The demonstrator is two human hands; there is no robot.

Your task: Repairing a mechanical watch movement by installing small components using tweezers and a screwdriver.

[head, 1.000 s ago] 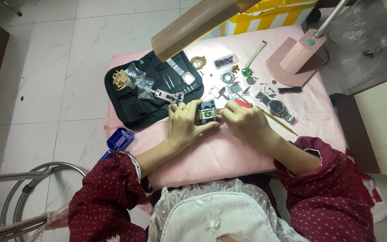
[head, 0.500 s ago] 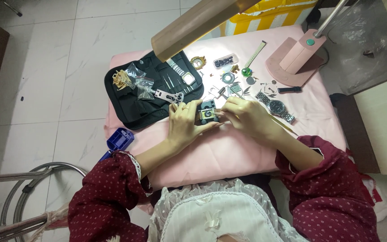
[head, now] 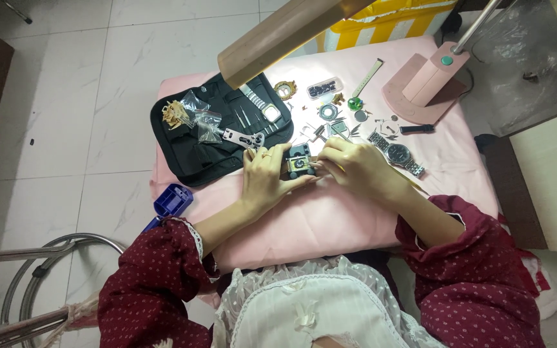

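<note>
Right now both hands meet over a small black case holder [head: 299,161] that sits on the pink tabletop [head: 330,219], just below the open black tool pouch [head: 217,138]. The left hand [head: 267,177] wraps the holder's left side, fingers curled against it and steadying it. The right hand [head: 354,166] comes in from the holder's right, its fingers pinched together around a thin tool whose tip I cannot make out; a yellowish stick shows just under that hand. So the holder lies between the two hands, touching the left and just beside the right fingertips, and both are about equally near. Its longer side seems to run away from the person, though that is hard to judge. A steel wristwatch [head: 396,153] lies near the right wrist, with small loose parts scattered beyond it toward the pink lamp base [head: 423,87].
</note>
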